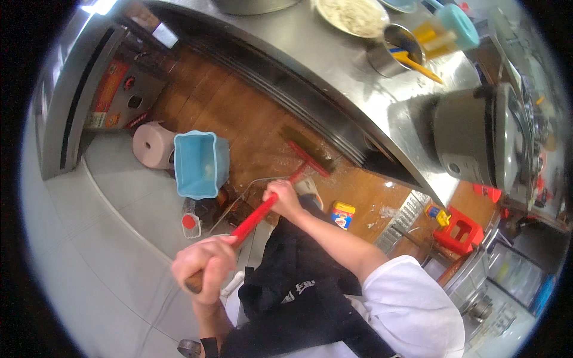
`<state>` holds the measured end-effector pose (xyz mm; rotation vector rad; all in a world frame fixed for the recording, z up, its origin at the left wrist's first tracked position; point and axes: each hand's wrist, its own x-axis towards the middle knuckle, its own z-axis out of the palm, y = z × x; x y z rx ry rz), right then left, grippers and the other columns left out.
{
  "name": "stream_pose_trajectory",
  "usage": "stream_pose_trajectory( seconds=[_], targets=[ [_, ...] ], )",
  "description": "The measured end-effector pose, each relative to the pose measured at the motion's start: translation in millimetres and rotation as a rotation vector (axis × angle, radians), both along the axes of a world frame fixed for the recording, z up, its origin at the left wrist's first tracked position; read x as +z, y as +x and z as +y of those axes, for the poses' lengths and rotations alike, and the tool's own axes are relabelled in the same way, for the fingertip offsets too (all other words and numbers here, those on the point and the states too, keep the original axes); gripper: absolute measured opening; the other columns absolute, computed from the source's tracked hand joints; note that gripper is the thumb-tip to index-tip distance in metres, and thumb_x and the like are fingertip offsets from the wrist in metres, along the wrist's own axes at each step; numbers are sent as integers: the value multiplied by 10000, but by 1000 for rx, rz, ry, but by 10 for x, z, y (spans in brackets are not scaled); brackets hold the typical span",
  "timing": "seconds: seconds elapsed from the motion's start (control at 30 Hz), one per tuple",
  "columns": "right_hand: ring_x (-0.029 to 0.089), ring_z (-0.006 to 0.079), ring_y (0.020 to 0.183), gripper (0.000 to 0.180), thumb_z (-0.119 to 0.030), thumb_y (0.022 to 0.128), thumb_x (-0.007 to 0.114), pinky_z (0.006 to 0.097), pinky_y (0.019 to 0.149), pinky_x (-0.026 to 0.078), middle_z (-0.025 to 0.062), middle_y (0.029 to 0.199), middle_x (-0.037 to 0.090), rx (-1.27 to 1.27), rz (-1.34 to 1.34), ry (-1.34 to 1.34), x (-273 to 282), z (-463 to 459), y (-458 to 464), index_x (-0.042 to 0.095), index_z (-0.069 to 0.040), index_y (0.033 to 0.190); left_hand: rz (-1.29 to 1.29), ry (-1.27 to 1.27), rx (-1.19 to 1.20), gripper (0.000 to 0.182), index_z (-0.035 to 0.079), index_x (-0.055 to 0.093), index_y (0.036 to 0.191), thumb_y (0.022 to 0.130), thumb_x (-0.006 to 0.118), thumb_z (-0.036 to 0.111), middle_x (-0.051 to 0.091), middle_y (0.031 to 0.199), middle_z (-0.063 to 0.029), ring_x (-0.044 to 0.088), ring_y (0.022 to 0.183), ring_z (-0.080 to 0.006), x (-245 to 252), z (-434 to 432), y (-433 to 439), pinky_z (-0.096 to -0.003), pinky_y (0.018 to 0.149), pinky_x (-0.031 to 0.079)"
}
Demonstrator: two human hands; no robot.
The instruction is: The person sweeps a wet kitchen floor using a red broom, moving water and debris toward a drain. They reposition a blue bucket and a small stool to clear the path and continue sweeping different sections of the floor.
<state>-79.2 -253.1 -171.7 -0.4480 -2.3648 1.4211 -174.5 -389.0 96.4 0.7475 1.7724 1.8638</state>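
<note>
A broom with a red handle (253, 222) slants across the view in front of my black apron. My left hand (206, 266) grips it near its brown top end. Lower down the shaft, my right hand (284, 199) is wrapped around the same handle. The red broom head (309, 159) rests on the brown floor (219, 96) near the base of the steel counter, its bristles (309, 143) facing that counter. Pale crumbs or scraps lie around the head. A yellow, red and blue packet (343, 215) is on the floor to the right of my right hand.
A blue plastic bin (197, 165) stands left, beside a pink stool (152, 145) and a red-capped container (191, 224). The steel counter (286, 31) bears a bowl of pale food (353, 15), a metal pot (389, 53) and a cooker (470, 134). A red stool (461, 230) stands right.
</note>
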Motion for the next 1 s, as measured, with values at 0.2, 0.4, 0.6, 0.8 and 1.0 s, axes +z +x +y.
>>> stream_pose_trajectory(
  seconds=[0.2, 0.4, 0.6, 0.8, 1.0],
  targets=[
    [575, 268, 665, 148, -163, 631, 670, 396, 638, 408, 31, 626, 574, -227, -31, -16, 620, -51, 245, 533, -144, 577, -8, 121, -53, 290, 101, 391, 635, 924, 416, 107, 385, 487, 2, 406, 440, -134, 483, 33, -99, -409, 631, 493],
    [597, 258, 691, 108, -149, 638, 650, 375, 660, 431, 54, 651, 598, -136, 55, -105, 912, -59, 134, 547, -137, 608, 398, 181, -379, 290, 108, 420, 606, 889, 439, 167, 448, 466, 6, 406, 390, -107, 1008, 239, -26, -299, 502, 430],
    [606, 288, 667, 156, -161, 645, 671, 395, 616, 453, 76, 639, 600, -207, -143, -48, 424, 492, 1045, 529, -119, 595, 11, 19, -198, 224, 79, 430, 653, 875, 412, 50, 447, 512, -40, 426, 426, -152, 284, 881, 730, -359, 587, 479],
    [574, 301, 645, 232, -190, 779, 625, 417, 600, 409, 96, 621, 567, -427, -40, 23, 1130, 716, 1643, 496, -89, 614, 33, 286, -392, 264, 94, 415, 671, 929, 437, 143, 428, 469, 7, 436, 404, -118, 932, 1157, 862, -307, 540, 494],
    [526, 328, 642, 265, -150, 756, 686, 426, 580, 383, 114, 645, 507, -763, 80, -66, 1555, 816, 2715, 457, -59, 658, -132, 459, -921, 285, 105, 454, 634, 894, 548, 171, 493, 409, 0, 490, 330, -108, 1224, 2174, 1572, -252, 375, 458]
  ],
)
